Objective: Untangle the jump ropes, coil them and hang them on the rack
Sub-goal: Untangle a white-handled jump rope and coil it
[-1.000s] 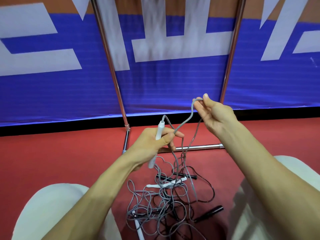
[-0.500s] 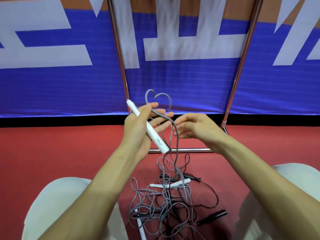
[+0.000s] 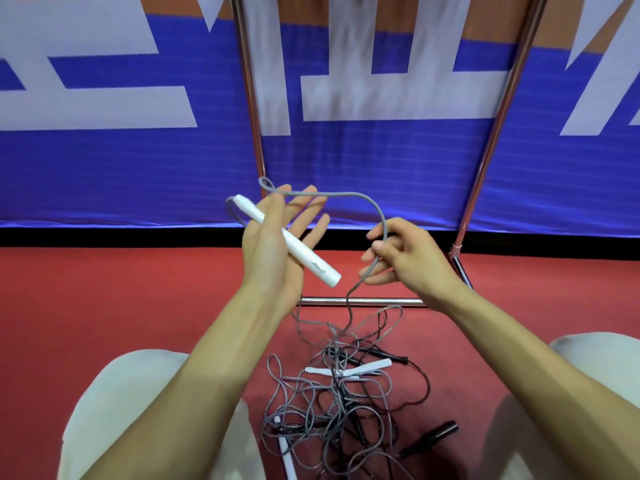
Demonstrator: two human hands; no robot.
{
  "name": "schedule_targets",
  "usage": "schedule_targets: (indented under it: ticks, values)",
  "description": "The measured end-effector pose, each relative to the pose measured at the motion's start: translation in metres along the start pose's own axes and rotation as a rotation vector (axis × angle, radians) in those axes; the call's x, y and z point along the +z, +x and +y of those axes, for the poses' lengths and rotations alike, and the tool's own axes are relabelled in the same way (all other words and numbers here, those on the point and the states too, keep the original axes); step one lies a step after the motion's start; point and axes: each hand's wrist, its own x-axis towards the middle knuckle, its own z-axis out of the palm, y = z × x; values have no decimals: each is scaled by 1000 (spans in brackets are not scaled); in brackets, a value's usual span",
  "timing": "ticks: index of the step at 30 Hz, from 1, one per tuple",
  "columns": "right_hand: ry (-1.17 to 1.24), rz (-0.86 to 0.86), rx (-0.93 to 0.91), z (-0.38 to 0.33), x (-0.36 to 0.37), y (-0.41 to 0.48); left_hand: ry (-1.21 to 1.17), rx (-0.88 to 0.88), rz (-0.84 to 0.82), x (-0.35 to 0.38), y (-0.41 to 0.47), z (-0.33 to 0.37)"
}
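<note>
Far side: a blue banner (image 3: 104, 174) with large white shapes and a black strip along its foot. A red floor (image 3: 104, 306) lies in front of it.

Rack (image 3: 360, 301): two chrome uprights stand before the banner, joined low down by a horizontal bar at floor level. The upright tops are cut off by the upper edge. Both raised hands sit between camera and rack, and the left wrist covers the bar's left end.

Left hand (image 3: 266, 258): palm up, fingers straight and spread. The thumb lies across a white handle (image 3: 301, 252) and pins it to the palm. The handle slants from far left to near right, its near end free past the heel of the hand.

Grey cord (image 3: 346, 194): makes a small loop at the left thumb tip, arcs right and drops into the right hand (image 3: 412, 258). Curled fingers pinch it there. Below that hand it falls to the tangle (image 3: 332, 400).

The tangle lies on the floor on the near side of the rack bar, between two knees in pale trousers (image 3: 114, 410). Grey and black cords cross in it. White floor handles (image 3: 370, 367) rest on its far part. A black handle (image 3: 433, 433) lies at its near right.

Another white piece at the near edge is cut off by the frame. Cannot tell which cord joins which handle, nor how many ropes there are.
</note>
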Motion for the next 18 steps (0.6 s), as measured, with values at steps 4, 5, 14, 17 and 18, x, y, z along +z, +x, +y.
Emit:
schedule_targets:
  ticks: [4,5,14,17,18]
  values:
    - [222,27,-49,-14,-6,-3,432,-128,-82,0,-5,-20]
    - [274,36,-59,-17,-8,-3,519,-166,-118,0,-7,-24]
    - [857,174,15,-33,-29,-1,822,-141,-448,6,-19,-40]
    - [917,202,62,-32,-30,1,877,-124,-471,4,-20,-44]
    - [909,205,79,-30,-31,2,867,-118,-470,5,-21,-43]
